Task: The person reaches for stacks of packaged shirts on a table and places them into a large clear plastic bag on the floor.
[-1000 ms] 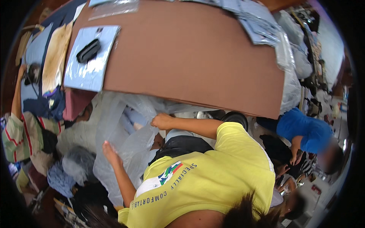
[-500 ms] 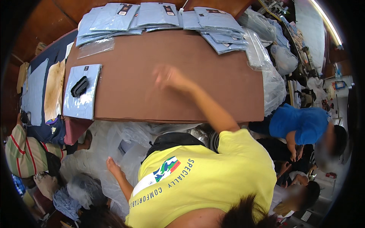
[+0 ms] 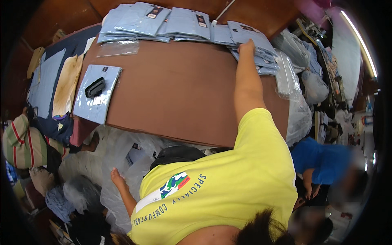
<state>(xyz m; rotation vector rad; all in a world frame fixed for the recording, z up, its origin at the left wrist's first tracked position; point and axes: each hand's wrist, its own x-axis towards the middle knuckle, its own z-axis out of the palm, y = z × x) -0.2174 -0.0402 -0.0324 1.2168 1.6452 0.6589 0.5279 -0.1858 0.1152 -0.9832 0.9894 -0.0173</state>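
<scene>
Folded light-blue shirts in clear plastic bags lie in overlapping piles along the table's far edge. My right arm stretches to the far-right pile (image 3: pixel 261 61), where my right hand (image 3: pixel 246 48) is closed on the near edge of a bagged shirt (image 3: pixel 239 32); its fingertips are partly hidden. Low at my left side, my left hand (image 3: pixel 117 176) hangs with loose fingers apart, holding nothing, near clear plastic sheeting (image 3: pixel 110 196). A single bagged shirt (image 3: pixel 87 108) rests at the table's left end with a black oval handled object (image 3: pixel 95 87) on top.
The brown-covered table (image 3: pixel 175 90) spans the front. A flat clear bag (image 3: pixel 118 48) lies near the left piles, and more clear bags (image 3: pixel 288 77) hang over the right edge. A person in striped clothing (image 3: pixel 28 143) is at left; another in blue (image 3: pixel 320 161) is at right.
My right hand has moved from above the middle of the table to the far-right pile of bagged shirts. The left hand still hangs at my side. The view has shifted slightly.
</scene>
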